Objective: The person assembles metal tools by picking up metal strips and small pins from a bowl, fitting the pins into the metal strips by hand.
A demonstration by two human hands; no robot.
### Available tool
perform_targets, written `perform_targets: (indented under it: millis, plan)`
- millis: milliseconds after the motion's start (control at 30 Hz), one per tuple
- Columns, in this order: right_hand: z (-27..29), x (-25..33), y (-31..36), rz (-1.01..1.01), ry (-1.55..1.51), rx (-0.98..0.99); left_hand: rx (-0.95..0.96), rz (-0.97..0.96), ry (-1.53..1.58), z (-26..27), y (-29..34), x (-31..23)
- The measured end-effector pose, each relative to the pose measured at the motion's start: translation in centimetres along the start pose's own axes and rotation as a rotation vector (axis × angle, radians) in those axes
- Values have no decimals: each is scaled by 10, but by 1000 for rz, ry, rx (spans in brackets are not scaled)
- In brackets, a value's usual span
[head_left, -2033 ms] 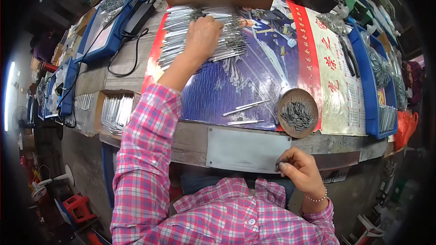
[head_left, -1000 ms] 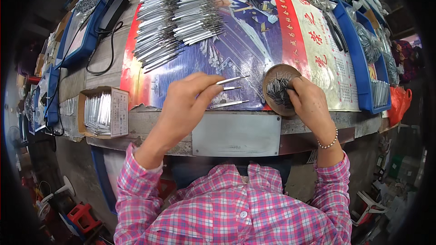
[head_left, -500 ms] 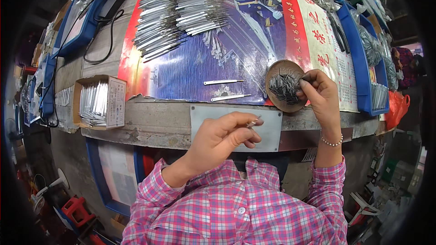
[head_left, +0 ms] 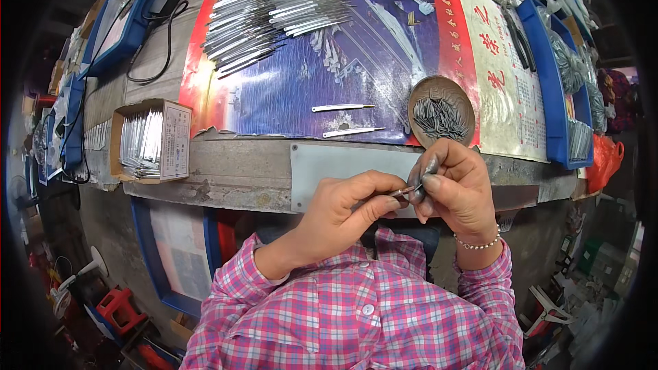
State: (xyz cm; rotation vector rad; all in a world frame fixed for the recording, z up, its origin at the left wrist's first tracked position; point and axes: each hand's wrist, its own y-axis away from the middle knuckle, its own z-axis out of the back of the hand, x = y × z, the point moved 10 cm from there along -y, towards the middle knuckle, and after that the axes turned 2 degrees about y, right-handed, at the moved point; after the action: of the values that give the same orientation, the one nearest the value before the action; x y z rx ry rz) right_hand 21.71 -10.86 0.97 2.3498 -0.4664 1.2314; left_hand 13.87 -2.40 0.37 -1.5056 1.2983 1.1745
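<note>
My left hand is closed in a pinch on a slim silver metal piece, most of it hidden by the fingers. My right hand meets it fingertip to fingertip, pinching what looks like a small dark pin at the piece's end; the fingers cover most of it. Just beyond the right hand, a round brown bowl holds many dark metal pins. Two flat silver strips with thin pointed tips lie left of the bowl, a farther strip and a nearer strip.
Two piles of silver strips, a left pile and a right pile, cover the poster's far left. A cardboard box of strips stands at left. Blue trays flank the table, including a right tray. A grey plate lies at the front edge.
My right hand has left the bowl and come down and left to my left hand. The left hand has moved slightly right; both hands' fingertips now meet at the silver piece.
</note>
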Motion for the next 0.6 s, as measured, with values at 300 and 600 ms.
perform_targets:
  millis: [300,600]
  plan:
    - [-2,-1,-1,-12,32,-12,-6,-21,-37,3,1,-1]
    - [-14,18,11,154,789,-138,-73,-150,-356,7,7,-15]
